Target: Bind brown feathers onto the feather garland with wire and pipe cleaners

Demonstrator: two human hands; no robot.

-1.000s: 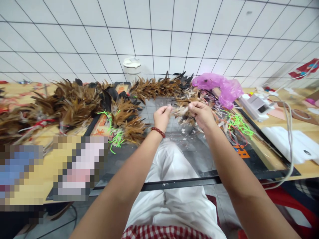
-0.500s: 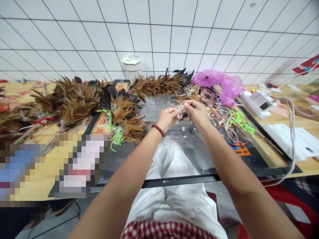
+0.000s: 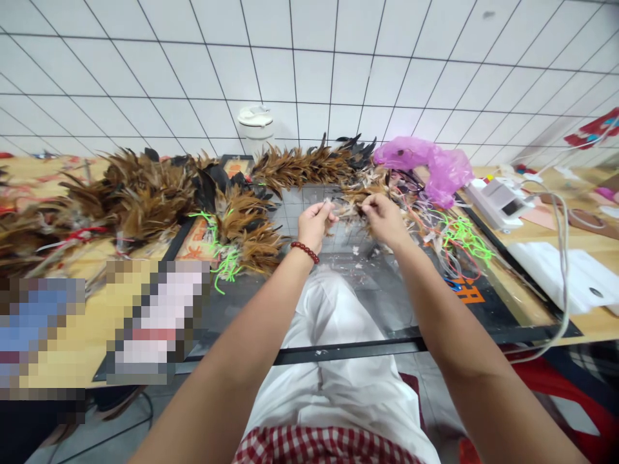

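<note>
My left hand [image 3: 314, 227], with a red bead bracelet at the wrist, pinches one end of a small pale feather tuft [image 3: 347, 207] above the glass plate [image 3: 367, 303]. My right hand [image 3: 384, 219] pinches the tuft's other end, a short gap apart from the left hand. Both hands are closed on it. Behind them lies a long heap of brown and black feathers [image 3: 159, 196], running from the far left to the middle. Green cords [image 3: 220, 261] lie among the feathers on the left.
A pink plastic bag [image 3: 428, 164] sits behind my right hand, with tangled green and red cords [image 3: 461, 241] beside it. A white device [image 3: 498, 200] with a grey cable [image 3: 563, 258] and white sheets [image 3: 565, 274] lie right. A white lidded cup [image 3: 255, 125] stands by the tiled wall.
My hands came close together half a second ago and have drawn slightly apart again, still pinching the pale tuft. The view shifted a little.
</note>
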